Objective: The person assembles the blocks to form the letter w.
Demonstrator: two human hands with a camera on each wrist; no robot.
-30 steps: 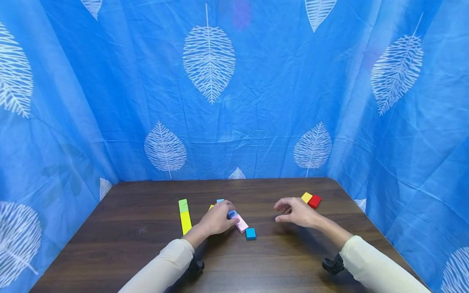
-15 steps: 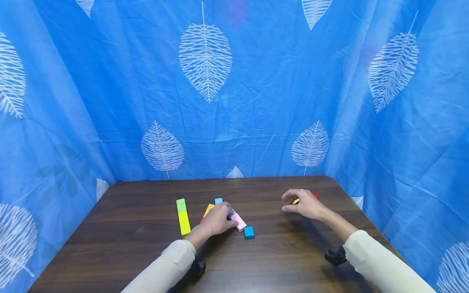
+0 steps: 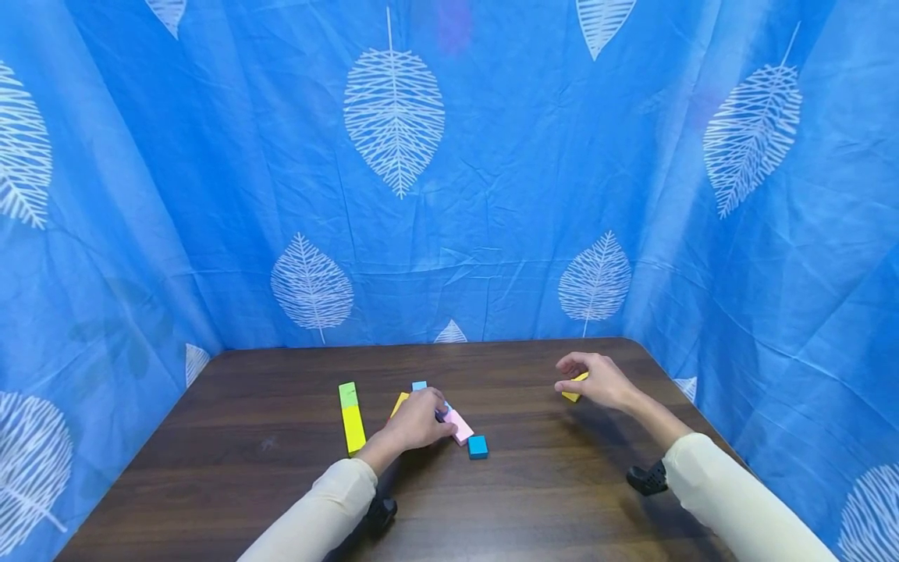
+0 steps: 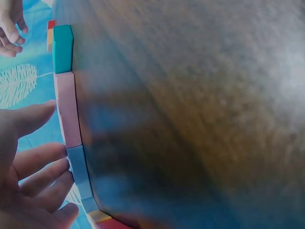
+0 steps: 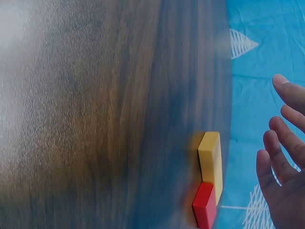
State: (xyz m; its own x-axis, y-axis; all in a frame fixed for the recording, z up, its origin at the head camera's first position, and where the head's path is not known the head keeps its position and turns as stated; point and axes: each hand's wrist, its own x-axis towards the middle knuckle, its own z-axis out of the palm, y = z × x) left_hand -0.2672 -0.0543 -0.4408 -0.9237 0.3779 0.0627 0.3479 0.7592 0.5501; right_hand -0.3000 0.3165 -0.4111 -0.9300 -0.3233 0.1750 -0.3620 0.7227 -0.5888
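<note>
In the head view my left hand [image 3: 416, 421] hovers over a group of blocks, its fingers loosely bent. A pink block [image 3: 460, 428] shows beside its thumb, and a blue block [image 4: 80, 171] lies end to end with the pink one. The left wrist view has the fingertips overlapping this row, nothing in the grasp. A teal block [image 3: 477, 447] sits at the row's near end. On the right, my right hand [image 3: 593, 380] is over a yellow block [image 3: 572, 396], fingers relaxed and apart. Touching that block is a red block [image 5: 205, 205], hidden by the hand in the head view.
A lime green block [image 3: 348, 394] and a longer yellow block [image 3: 354, 429] form a strip at the left. Behind the left hand show a light blue block [image 3: 419, 385] and another yellow block [image 3: 399, 403]. A blue leaf-patterned curtain [image 3: 449, 195] surrounds the dark wooden table [image 3: 211, 468].
My right hand has moved right and a little farther away, over the yellow and red blocks, covering the red one in the head view. The left hand stays nearly in place.
</note>
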